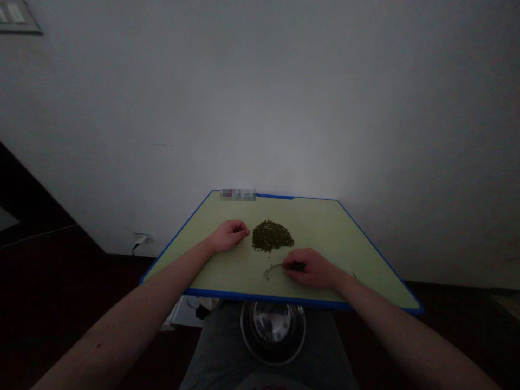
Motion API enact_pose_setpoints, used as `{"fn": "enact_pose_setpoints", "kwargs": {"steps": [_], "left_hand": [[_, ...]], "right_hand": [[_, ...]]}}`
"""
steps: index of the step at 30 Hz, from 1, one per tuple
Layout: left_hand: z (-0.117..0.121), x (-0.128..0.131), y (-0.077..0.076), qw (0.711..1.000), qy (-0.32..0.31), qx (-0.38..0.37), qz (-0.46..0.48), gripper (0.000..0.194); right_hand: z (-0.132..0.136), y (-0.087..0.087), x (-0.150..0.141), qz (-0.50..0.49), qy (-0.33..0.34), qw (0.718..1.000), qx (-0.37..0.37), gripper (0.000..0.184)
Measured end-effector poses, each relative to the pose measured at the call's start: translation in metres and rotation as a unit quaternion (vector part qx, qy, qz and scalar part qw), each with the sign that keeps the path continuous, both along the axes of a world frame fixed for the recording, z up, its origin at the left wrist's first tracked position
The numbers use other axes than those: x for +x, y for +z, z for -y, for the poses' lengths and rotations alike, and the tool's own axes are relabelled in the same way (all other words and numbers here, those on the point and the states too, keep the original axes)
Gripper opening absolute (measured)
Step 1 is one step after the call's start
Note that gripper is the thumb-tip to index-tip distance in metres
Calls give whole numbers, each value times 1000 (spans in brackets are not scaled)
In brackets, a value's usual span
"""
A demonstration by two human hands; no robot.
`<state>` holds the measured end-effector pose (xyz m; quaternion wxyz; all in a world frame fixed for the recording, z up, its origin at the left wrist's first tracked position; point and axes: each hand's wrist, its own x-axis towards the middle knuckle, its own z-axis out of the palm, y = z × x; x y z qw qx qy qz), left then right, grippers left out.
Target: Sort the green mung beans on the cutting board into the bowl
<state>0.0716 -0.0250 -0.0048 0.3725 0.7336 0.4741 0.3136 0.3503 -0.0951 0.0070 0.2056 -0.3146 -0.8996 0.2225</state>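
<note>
A heap of small dark green grains [271, 236] lies near the middle of a pale green cutting board with a blue rim [325, 227]. My left hand [227, 235] rests on the board just left of the heap, its fingers curled together and almost touching the grains. My right hand [312, 268] lies closer to the front edge and grips a small dark-handled tool [277, 266]. Its thin metal end points left, towards a faint curved mark on the board. The tool's handle is mostly hidden in my fingers.
A steel bowl [273, 331] sits below the board's front edge, on my grey-clad lap [215, 352]. Crumpled white paper [190, 311] lies beyond my left knee. A white wall [365, 108] stands behind the board, with a plugged-in socket [141, 239] low on it.
</note>
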Motion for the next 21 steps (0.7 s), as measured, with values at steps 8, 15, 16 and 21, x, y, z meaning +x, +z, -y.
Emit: {"fn": "enact_pose_setpoints", "kwargs": {"steps": [8, 15, 16, 21], "left_hand": [[0, 1, 0, 1000, 8, 1, 2, 30], [-1, 0, -1, 1000, 5, 18, -12, 30], [-1, -1, -1, 1000, 3, 18, -12, 30], [0, 0, 1, 1000, -1, 15, -5, 30]], "right_hand": [[10, 1, 4, 1, 27, 999, -33, 14], [16, -1, 8, -5, 24, 998, -57, 14], [16, -1, 8, -5, 23, 998, -55, 14], [16, 0, 6, -8, 20, 998, -60, 13]]}}
